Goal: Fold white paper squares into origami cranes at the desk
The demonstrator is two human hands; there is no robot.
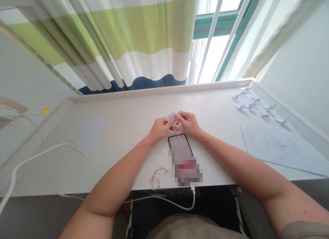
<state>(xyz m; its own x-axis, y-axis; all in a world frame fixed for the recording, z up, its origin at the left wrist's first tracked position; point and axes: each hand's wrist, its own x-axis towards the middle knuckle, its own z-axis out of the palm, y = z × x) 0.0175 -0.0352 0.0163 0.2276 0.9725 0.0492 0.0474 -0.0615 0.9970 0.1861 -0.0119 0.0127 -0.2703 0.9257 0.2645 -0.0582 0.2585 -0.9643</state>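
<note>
— White desk (128,136) under a window: what lies closest to the person?

— A charging cable (180,207) loops below the near edge and plugs into a phone (180,143) lying flat, screen up (the lower part of it is blurred out). Just left of the phone sits a small beaded trinket (155,177).

— And the hands?

— They meet just beyond the phone's top end. The left hand (159,128) and the right hand (189,123) are both closed narrow, fingertips pinching a small folded paper (171,116) between them. It is held just above the desk, a pale corner poking up past the fingers.

— Which step would you call it?

— My judgement: a fold is being set or lined up in that piece. How many folds it already has I cannot tell; it is too small and half hidden. With a piece that tiny, a clean crease calls for the edges to be matched and fingertip pressure run along the line, without letting the paper slip.

— Anything farther out?

— A blank slip (91,134) lies well to the left. At right lies a lined written sheet (280,148), and beyond it a cluster of paper cranes (253,105) stands near the far corner. Behind the desk hang a striped curtain (138,43) and the bright window (218,23).
</note>
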